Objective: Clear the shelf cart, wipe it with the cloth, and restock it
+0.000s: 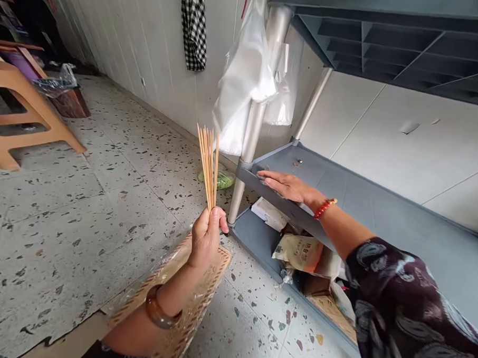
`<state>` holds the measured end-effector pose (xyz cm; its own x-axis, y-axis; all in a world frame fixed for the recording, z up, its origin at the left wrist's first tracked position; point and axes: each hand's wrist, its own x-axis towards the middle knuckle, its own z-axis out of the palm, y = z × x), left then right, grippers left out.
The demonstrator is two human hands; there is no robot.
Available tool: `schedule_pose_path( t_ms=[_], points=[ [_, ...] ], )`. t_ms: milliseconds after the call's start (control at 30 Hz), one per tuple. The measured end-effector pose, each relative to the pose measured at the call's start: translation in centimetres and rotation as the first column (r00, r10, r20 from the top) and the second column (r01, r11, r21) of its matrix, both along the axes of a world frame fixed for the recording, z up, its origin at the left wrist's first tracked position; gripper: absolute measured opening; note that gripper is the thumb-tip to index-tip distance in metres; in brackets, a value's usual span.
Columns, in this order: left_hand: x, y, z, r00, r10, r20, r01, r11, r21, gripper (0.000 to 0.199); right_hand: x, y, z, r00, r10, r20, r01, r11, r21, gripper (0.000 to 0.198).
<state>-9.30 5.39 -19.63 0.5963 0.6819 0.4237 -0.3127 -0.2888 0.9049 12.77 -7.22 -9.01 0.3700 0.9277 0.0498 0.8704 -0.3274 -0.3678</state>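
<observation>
Several thin, pointed bamboo skewers (210, 170) fan upward from my left hand (207, 235), whose fingers are wrapped round their lower ends. The hand is above the floor, to the left of the shelf post. My right hand (288, 186) lies palm down with its fingers stretched out at the front edge of the grey middle shelf (357, 200). A bit of something greyish shows under its fingertips, too little to name. A red bead bracelet circles that wrist.
Clear plastic bags (247, 74) hang on the metal post (252, 132). Packets (299, 253) and boxes fill the lower shelf. A patterned mat (214, 275) lies below my left hand, and an orange plastic stool (36, 112) stands left. A bag of greens (223, 179) sits behind the post.
</observation>
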Motion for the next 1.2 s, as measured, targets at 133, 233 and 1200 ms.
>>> schedule_pose_path(
  t_ms=[133, 233, 1200],
  points=[
    [-0.2, -0.8, -0.4, 0.999, -0.052, 0.014, 0.053, 0.997, -0.054, 0.036, -1.4, -6.0, 0.0, 0.989, -0.137, 0.062, 0.136, 0.991, 0.012, 0.051],
    [-0.4, -1.4, -0.4, 0.997, -0.081, 0.014, 0.081, 0.996, -0.041, 0.038, -2.1, -9.9, -0.8, 0.973, -0.215, 0.088, 0.209, 0.976, 0.065, 0.047],
    [5.1, -3.7, 2.3, 0.997, -0.068, 0.025, 0.060, 0.968, 0.243, 0.036, -3.1, -19.2, -0.7, 0.992, -0.109, 0.066, 0.098, 0.983, 0.155, 0.045]
  ],
)
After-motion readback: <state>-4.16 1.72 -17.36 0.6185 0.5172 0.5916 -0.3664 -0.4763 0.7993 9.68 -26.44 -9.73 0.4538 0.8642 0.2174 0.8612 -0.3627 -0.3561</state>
